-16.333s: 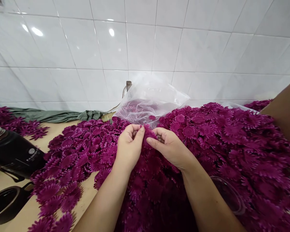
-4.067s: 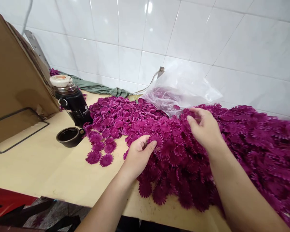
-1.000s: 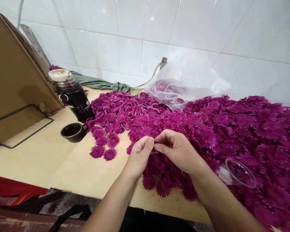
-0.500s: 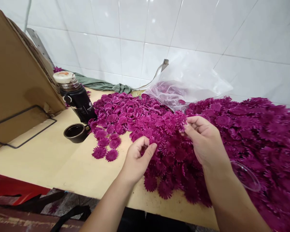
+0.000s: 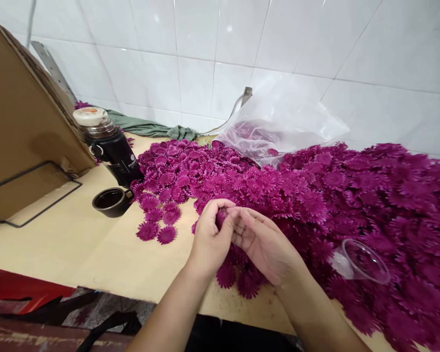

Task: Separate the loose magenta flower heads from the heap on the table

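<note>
My left hand (image 5: 212,234) is closed in a pinch over the front of the pile, its thumb and index finger curled together. A bit of magenta shows inside the curl, but whether it is held or lies behind cannot be told. My right hand (image 5: 266,244) meets it, fingertips pinched together against the left thumb and fingers; anything between them is hidden. Behind and around both hands lies a large heap of magenta artificial flower heads (image 5: 264,183) with fringed petals. Several loose flower heads (image 5: 166,234) lie flat to the left of my hands.
A clear plastic cup (image 5: 366,261) lies tipped on the heap at right. A clear plastic bag (image 5: 278,124) rests behind. At left stand a black thermos (image 5: 115,156), a dark cup (image 5: 110,203), a cardboard box (image 5: 25,127) and a black wire frame (image 5: 44,215). A tiled wall backs the table.
My right hand has moved left and down from a flower head on the heap to meet my left hand. The left hand stays nearly in place. More of the clear cup shows.
</note>
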The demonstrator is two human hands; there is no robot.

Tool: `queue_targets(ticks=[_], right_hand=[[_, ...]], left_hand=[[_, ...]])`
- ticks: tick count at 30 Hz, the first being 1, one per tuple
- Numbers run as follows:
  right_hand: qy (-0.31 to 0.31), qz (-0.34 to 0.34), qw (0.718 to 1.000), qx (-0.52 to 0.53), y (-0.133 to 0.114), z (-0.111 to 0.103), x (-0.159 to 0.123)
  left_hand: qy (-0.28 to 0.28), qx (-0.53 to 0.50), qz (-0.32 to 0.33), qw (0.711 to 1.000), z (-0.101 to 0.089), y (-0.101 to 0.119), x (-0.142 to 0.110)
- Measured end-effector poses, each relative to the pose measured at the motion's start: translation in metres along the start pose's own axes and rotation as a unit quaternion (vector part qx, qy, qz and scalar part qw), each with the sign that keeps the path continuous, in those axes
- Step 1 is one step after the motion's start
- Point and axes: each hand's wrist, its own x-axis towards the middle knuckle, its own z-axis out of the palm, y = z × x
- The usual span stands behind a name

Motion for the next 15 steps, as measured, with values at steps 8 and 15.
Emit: queue_targets(ticks=[8, 15], right_hand=[[0.076, -0.176, 0.903, -0.385, 0.022, -0.002, -0.002], [0.076, -0.177, 0.908, -0.371, 0.007, -0.009, 0.003]], left_hand=[[-0.027, -0.178, -0.119, 0.976, 0.002, 0.007, -0.002], [-0.062, -0.144, -0.048, 0.986, -0.013, 0.012, -0.005]])
